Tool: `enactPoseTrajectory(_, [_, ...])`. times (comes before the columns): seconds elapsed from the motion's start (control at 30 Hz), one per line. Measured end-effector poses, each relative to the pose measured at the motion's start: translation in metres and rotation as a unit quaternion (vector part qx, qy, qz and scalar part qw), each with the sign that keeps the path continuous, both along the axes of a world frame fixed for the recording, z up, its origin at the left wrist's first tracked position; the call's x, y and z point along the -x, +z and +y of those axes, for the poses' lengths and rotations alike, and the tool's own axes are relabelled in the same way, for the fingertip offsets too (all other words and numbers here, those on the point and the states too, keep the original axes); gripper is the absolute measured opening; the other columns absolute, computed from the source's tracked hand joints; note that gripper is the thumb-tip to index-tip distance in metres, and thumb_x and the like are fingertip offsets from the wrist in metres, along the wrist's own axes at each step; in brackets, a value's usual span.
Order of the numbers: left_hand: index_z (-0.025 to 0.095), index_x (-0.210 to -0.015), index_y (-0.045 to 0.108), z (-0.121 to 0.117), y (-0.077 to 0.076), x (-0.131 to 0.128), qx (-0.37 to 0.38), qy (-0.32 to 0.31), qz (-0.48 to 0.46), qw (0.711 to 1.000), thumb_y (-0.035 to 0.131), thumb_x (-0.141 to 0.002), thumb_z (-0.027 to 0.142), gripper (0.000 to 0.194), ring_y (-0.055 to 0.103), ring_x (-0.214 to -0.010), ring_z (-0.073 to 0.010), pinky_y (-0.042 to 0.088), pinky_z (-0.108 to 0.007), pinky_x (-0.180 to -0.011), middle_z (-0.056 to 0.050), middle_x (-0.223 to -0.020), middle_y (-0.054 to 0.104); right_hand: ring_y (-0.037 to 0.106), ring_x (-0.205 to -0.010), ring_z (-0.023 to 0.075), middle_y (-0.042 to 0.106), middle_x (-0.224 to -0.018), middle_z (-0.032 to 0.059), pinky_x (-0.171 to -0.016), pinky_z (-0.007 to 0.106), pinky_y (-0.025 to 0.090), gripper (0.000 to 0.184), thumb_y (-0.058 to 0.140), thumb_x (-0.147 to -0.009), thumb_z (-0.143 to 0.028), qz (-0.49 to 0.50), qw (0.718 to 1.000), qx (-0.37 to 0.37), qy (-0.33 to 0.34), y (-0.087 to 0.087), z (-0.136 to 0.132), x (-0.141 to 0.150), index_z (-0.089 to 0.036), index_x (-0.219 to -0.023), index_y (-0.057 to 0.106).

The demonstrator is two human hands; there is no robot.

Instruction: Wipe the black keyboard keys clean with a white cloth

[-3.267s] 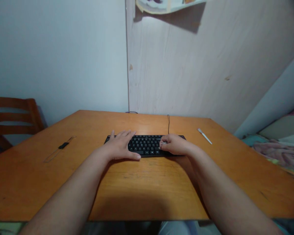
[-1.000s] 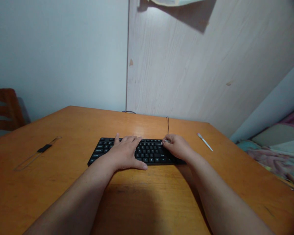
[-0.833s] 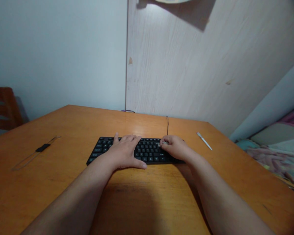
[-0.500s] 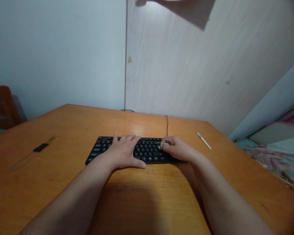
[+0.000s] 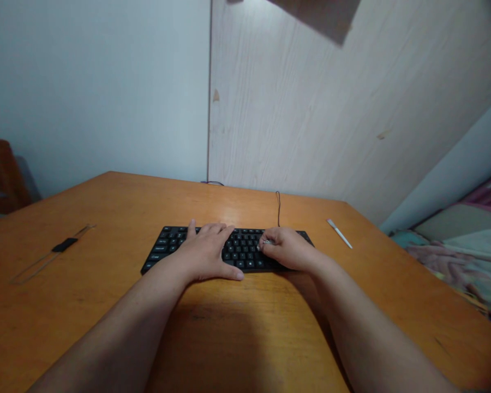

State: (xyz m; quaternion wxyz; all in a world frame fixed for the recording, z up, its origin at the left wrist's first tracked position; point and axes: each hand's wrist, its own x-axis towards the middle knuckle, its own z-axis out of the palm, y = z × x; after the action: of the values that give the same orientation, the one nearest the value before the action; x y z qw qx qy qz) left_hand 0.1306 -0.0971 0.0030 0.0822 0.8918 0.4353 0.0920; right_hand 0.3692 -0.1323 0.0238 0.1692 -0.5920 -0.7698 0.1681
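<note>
A black keyboard (image 5: 242, 262) lies on the wooden table in front of me. Across its left half rests my left hand (image 5: 208, 254), palm down with fingers spread and the thumb over the near edge. My right hand (image 5: 284, 248) is closed over the right half of the keyboard. Between its thumb and curled fingers shows a small crumpled whitish wad (image 5: 267, 242), mostly hidden, held against or just over the keys. The keyboard's dark cable (image 5: 279, 206) runs back from behind the right hand.
On the table (image 5: 245, 327), a white-handled brush (image 5: 339, 233) lies to the right. A black piece with thin pale loops (image 5: 65, 245) lies to the left. A wooden chair (image 5: 2, 174) stands at far left, and bedding (image 5: 454, 256) is beyond the right edge. Walls rise behind.
My right hand has slid a little to the left along the keyboard, uncovering its right end. The left hand has stayed in place on the keys.
</note>
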Motion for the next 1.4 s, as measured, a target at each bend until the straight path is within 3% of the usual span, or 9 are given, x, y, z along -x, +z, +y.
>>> enactPoseTrajectory(0.3, [0.022, -0.150, 0.032, 0.003, -0.005, 0.001, -0.008, 0.003, 0.008, 1.000, 0.056, -0.053, 0.087, 0.119, 0.028, -0.140, -0.0417, -0.007, -0.063, -0.112, -0.017, -0.153, 0.035, 0.048, -0.057, 0.0119, 0.056, -0.062, -0.0023, -0.051, 0.022, 0.032, 0.012, 0.057, -0.078, -0.029, 0.067, 0.994, 0.084, -0.012, 0.011, -0.007, -0.032, -0.019, -0.074, 0.064])
enactPoseTrajectory(0.47, [0.023, -0.150, 0.033, 0.004, -0.004, 0.001, -0.008, 0.002, 0.007, 1.000, 0.055, -0.053, 0.088, 0.118, 0.028, -0.140, -0.0412, -0.008, -0.064, -0.112, -0.017, -0.153, 0.036, 0.050, -0.061, 0.0126, 0.058, -0.067, -0.0014, -0.054, 0.022, 0.034, 0.012, 0.054, -0.079, -0.028, 0.099, 0.988, -0.022, -0.117, 0.002, 0.007, -0.047, -0.019, -0.077, 0.062])
enactPoseTrajectory(0.7, [0.021, -0.149, 0.034, 0.004, -0.004, 0.001, -0.008, 0.001, 0.009, 1.000, 0.054, -0.054, 0.088, 0.118, 0.029, -0.139, -0.0423, -0.007, -0.065, -0.111, -0.018, -0.153, 0.036, 0.056, -0.071, 0.0151, 0.065, -0.077, 0.0012, -0.059, 0.024, 0.036, 0.014, 0.054, -0.084, -0.031, 0.038, 0.987, -0.083, -0.136, -0.011, 0.020, -0.043, -0.020, -0.084, 0.063])
enactPoseTrajectory(0.9, [0.024, -0.149, 0.035, 0.004, -0.005, 0.001, -0.007, 0.004, 0.002, 1.000, 0.056, -0.054, 0.087, 0.116, 0.029, -0.139, -0.0435, -0.007, -0.068, -0.110, -0.017, -0.153, 0.036, 0.058, -0.083, 0.0175, 0.067, -0.094, 0.0050, -0.068, 0.026, 0.038, 0.018, 0.054, -0.088, -0.033, -0.053, 0.986, -0.092, -0.128, -0.013, 0.023, -0.029, -0.022, -0.092, 0.067])
enactPoseTrajectory(1.03, [0.023, -0.149, 0.034, 0.004, -0.004, 0.001, -0.003, 0.001, 0.002, 1.000, 0.056, -0.055, 0.085, 0.115, 0.029, -0.138, -0.0436, -0.007, -0.069, -0.110, -0.017, -0.153, 0.036, 0.059, -0.083, 0.0189, 0.069, -0.092, 0.0059, -0.065, 0.026, 0.036, 0.018, 0.054, -0.088, -0.034, -0.094, 0.983, -0.078, -0.134, -0.011, 0.025, -0.032, -0.023, -0.090, 0.068])
enactPoseTrajectory(1.27, [0.022, -0.149, 0.035, 0.004, -0.004, 0.001, -0.001, 0.004, 0.004, 1.000, 0.057, -0.055, 0.085, 0.115, 0.028, -0.139, -0.0443, -0.005, -0.069, -0.110, -0.017, -0.153, 0.035, 0.059, -0.076, 0.0179, 0.069, -0.082, 0.0053, -0.059, 0.026, 0.033, 0.019, 0.054, -0.086, -0.034, -0.070, 0.968, -0.078, -0.228, -0.008, 0.025, -0.064, -0.020, -0.083, 0.067])
enactPoseTrajectory(1.4, [0.025, -0.149, 0.035, 0.005, -0.006, 0.001, 0.002, 0.007, 0.002, 1.000, 0.058, -0.055, 0.084, 0.113, 0.028, -0.139, -0.0433, -0.007, -0.067, -0.110, -0.016, -0.154, 0.035, 0.058, -0.078, 0.0169, 0.069, -0.086, 0.0046, -0.063, 0.025, 0.036, 0.019, 0.053, -0.087, -0.034, -0.050, 0.975, -0.090, -0.198, -0.012, 0.025, -0.057, -0.021, -0.086, 0.067])
